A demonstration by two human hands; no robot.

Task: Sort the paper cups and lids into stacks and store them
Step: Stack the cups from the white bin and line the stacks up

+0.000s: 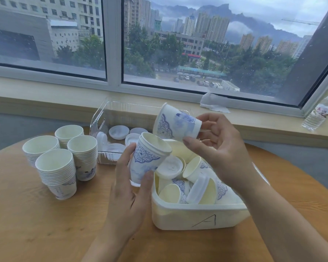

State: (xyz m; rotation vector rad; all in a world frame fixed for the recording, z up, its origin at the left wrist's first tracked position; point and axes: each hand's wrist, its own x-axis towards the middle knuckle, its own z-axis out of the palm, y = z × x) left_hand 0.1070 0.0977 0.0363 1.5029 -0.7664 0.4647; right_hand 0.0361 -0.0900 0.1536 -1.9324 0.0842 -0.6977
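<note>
My left hand grips a short stack of blue-patterned paper cups, tilted with the mouth toward the right. Above it, my right hand pinches a single patterned cup by its base, lying on its side with the mouth facing left. Below both, a white bin marked "A" holds loose cups and several white lids. A clear tray behind contains more lids. Several tall cup stacks stand on the left of the table.
The round wooden table has bare room in front of the cup stacks. Behind it runs a windowsill with a crumpled tissue and a plastic water bottle at the far right.
</note>
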